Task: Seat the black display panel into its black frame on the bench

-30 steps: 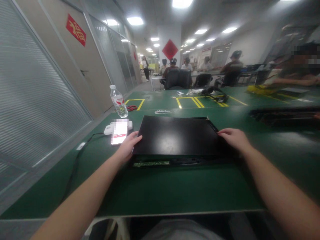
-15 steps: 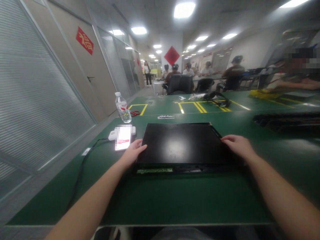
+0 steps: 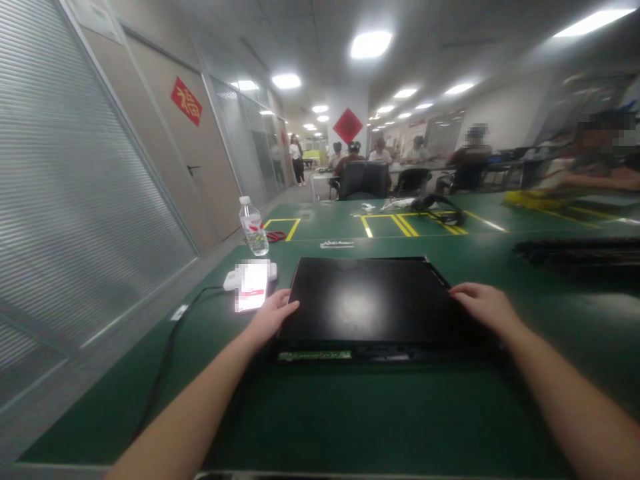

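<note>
A black LCD panel [image 3: 367,303] lies over a dark frame on the green table [image 3: 350,413], with a bright glare on its glossy top. Along the near side a green circuit board strip [image 3: 315,355] shows below the panel. My left hand [image 3: 273,317] grips the panel's left edge, thumb on top and fingers at the side. At the right edge my right hand [image 3: 485,307] pinches the panel near its far corner; its lower fingers are hidden. Beside my left hand lies a phone with a lit screen [image 3: 251,290].
A water bottle [image 3: 254,227] and red-handled scissors [image 3: 276,236] stand beyond the phone. A white power strip [image 3: 231,280] trails a black cable [image 3: 167,353] leftward. Small white parts [image 3: 337,245] lie behind the panel. Long black pieces [image 3: 580,253] lie at right. Several people sit farther back.
The view has tilted slightly up, so everything sits a little lower and to the right. Both hands keep their hold on the panel's edges.
</note>
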Tool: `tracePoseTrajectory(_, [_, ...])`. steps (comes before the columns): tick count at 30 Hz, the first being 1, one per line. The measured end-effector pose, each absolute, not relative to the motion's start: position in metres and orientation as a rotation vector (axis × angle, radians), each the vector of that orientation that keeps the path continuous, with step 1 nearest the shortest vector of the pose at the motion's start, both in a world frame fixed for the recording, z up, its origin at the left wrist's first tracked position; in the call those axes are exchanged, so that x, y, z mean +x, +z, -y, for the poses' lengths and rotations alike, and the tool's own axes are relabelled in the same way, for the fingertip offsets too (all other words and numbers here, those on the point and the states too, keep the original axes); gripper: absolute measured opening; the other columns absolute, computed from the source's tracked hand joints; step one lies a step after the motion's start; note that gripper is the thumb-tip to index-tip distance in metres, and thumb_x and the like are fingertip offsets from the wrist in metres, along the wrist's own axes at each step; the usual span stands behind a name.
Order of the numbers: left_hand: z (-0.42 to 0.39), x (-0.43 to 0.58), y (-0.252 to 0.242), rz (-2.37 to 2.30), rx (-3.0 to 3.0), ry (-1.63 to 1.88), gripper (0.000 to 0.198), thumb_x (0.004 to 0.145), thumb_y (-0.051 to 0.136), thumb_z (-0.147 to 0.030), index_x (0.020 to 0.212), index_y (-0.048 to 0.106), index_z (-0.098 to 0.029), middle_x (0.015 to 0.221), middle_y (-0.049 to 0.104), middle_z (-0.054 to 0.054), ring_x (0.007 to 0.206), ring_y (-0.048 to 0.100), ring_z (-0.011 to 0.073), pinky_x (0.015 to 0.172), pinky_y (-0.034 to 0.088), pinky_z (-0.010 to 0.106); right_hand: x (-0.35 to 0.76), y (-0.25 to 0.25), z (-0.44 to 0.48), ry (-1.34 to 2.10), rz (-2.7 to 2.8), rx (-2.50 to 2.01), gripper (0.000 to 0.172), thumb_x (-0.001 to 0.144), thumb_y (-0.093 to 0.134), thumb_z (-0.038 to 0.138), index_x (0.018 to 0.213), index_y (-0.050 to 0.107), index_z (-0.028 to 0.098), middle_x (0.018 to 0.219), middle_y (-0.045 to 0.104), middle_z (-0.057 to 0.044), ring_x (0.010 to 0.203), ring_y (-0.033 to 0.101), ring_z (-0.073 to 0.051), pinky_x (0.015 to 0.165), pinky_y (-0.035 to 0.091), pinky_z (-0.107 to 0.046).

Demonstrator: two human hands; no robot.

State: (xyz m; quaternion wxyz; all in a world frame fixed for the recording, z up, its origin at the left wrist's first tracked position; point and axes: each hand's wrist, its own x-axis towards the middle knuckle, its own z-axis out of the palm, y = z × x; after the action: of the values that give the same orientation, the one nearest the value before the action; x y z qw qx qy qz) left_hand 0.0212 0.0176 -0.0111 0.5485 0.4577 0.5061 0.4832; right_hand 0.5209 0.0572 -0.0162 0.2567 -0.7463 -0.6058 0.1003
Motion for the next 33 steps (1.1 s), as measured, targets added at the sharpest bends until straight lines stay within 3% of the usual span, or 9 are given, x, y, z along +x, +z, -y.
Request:
tracePoseTrajectory(10, [-0.0171, 0.0242, -0.0075, -1.187, 1.073, 1.138, 0.059, 0.066, 0.096, -0.032, 0.114, 0.067, -0.015, 0.111, 0.083, 0.016, 0.111, 0.078, 0.0354, 0.098, 0.061, 0.045, 0.5204, -0.0168, -0.0577, 0.251, 1.639, -2.011, 0.026, 0.082, 0.059, 0.035, 0.087, 0.084, 0.027, 0.097, 0.082, -0.005, 0.095, 0.074, -0.030, 0.085, 0.058, -0.042])
tracePoseTrajectory(23, [-0.0185, 0.0242, -0.0069, -1.145, 0.979, 1.192, 0.044, 0.074, 0.089, -0.024, 0.114, 0.072, -0.015, 0.111, 0.083, 0.014, 0.110, 0.079, 0.0333, 0.099, 0.061, 0.046, 0.5194, -0.0167, -0.0572, 0.261, 1.623, -1.954, 0.025, 0.081, 0.060, 0.034, 0.084, 0.084, 0.027, 0.094, 0.082, -0.005, 0.094, 0.075, -0.030, 0.083, 0.056, -0.041])
tracePoseTrajectory(33, [-0.0176, 0.0247, -0.0067, -1.150, 0.936, 1.239, 0.053, 0.075, 0.087, -0.022, 0.125, 0.070, -0.014, 0.113, 0.083, 0.014, 0.110, 0.078, 0.0315, 0.095, 0.063, 0.041, 0.5164, -0.0135, -0.0564, 0.286, 1.616, -1.991, 0.025, 0.082, 0.061, 0.035, 0.085, 0.084, 0.027, 0.095, 0.082, -0.005, 0.094, 0.074, -0.030, 0.085, 0.056, -0.041])
